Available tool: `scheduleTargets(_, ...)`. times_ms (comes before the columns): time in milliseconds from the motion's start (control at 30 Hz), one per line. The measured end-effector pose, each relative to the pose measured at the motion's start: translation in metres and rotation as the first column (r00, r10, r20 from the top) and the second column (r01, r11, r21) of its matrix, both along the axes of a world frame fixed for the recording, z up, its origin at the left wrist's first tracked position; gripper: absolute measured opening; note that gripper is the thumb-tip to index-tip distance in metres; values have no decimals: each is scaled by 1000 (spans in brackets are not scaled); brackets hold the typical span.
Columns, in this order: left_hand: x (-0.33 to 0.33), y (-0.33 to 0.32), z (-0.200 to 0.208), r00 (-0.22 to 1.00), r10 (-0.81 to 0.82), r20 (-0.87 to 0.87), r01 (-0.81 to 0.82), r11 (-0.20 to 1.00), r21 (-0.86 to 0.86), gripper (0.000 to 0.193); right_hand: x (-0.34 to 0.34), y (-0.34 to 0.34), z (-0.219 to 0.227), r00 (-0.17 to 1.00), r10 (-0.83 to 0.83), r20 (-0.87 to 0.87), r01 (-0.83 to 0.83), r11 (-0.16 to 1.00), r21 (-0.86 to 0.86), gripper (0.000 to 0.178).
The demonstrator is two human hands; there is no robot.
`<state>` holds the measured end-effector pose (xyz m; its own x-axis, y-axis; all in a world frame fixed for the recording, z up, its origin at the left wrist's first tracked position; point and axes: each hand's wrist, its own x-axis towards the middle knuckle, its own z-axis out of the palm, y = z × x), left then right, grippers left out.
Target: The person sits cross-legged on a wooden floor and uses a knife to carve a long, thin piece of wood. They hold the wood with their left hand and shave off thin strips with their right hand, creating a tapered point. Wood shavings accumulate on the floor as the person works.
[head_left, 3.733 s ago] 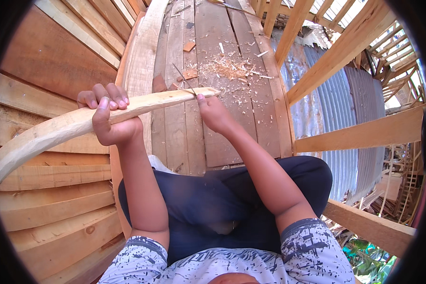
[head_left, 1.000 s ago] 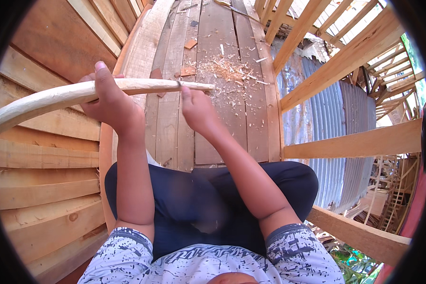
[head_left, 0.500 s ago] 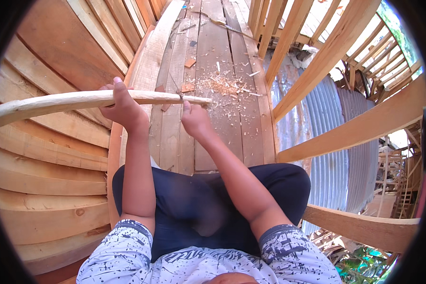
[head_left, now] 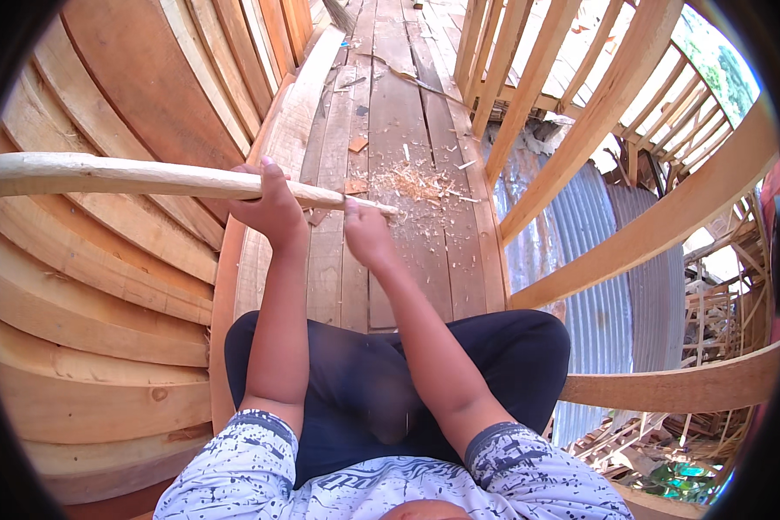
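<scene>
A long, pale, peeled wooden pole (head_left: 121,176) crosses in front of me from the far left to the middle, its narrow end over the floorboards. My left hand (head_left: 273,206) is closed around it, thumb up, a short way from that end. Nearer the tip, my right hand (head_left: 369,234) is a fist with its thumb against the pole. Whatever sits inside this fist is too small and hidden to name. Below the tip, wood shavings (head_left: 420,184) lie scattered over the plank floor (head_left: 407,277).
Stacked boards form a wall (head_left: 95,321) close on my left. Wooden railing slats (head_left: 581,130) rise on my right, with corrugated metal sheets (head_left: 594,269) beyond them. Small reddish wood pieces (head_left: 358,144) and a long thin strip (head_left: 416,80) lie farther along the floor.
My left hand has shifted right along the pole, closer to my right hand and the tip. The pole's left part sits higher in view, and the whole view has moved slightly.
</scene>
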<state>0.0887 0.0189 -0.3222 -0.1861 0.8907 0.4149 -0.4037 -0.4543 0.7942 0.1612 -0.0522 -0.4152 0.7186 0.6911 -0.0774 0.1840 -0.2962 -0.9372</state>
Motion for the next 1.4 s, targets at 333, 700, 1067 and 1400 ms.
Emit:
scheduleTargets(333,0,5,-4,991,-115,62,116,993,-8,20,35,-14,-50,958,-182,-220,131,965,-227,53)
scheduleTargets(700,13,-8,5,994,-111,15,111,994,-4,22,59,-21,-127,932,-363,-27,352,918,-184,54)
scheduleTargets(1067,20,-12,7,996,-76,55,76,997,4,21,66,-22,-90,992,-126,-19,126,992,-10,59)
scheduleTargets(1400,11,1,-3,999,-36,3,36,999,-28,27,26,-10,-27,981,-183,69,178,981,75,55)
